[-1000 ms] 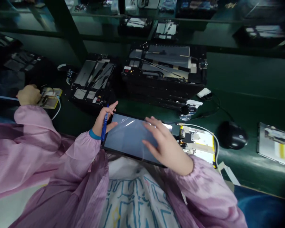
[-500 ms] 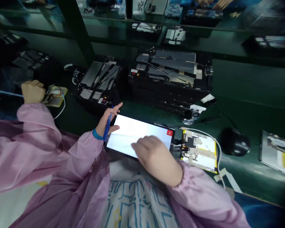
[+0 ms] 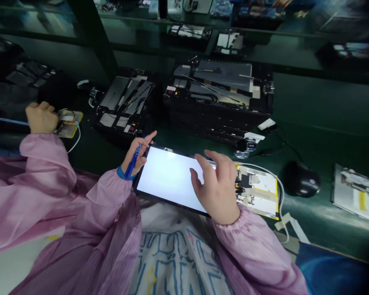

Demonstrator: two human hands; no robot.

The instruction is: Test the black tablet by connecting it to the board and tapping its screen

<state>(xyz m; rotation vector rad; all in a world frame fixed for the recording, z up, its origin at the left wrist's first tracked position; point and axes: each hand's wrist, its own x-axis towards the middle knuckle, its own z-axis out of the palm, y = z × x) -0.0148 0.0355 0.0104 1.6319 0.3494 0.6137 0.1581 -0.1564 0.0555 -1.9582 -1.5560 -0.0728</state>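
Note:
A lit tablet screen (image 3: pixel 169 176), blank white, lies tilted in front of my body. My left hand (image 3: pixel 137 153) is at its left edge. It holds a blue pen (image 3: pixel 133 162), with the index finger stretched out past the screen's top left corner. Over the right part of the screen is my right hand (image 3: pixel 217 180), fingers apart and holding nothing; whether a fingertip touches the glass I cannot tell. A yellow-edged circuit and battery assembly (image 3: pixel 264 190) with a white cable (image 3: pixel 281 192) lies just right of it, partly hidden by that hand.
Stacks of opened tablet bodies stand behind: a smaller stack (image 3: pixel 126 100) and a wider stack (image 3: pixel 218 86). A black computer mouse (image 3: pixel 301 180) and a silver panel (image 3: pixel 356 194) lie to the right. On the left, a co-worker's hand (image 3: pixel 41 118) rests beside another yellow-edged board (image 3: pixel 70 123).
My right hand has lifted and shifted right and up the screen, its fingers spreading. It now covers the corner where a red mark showed. My left hand keeps the pen.

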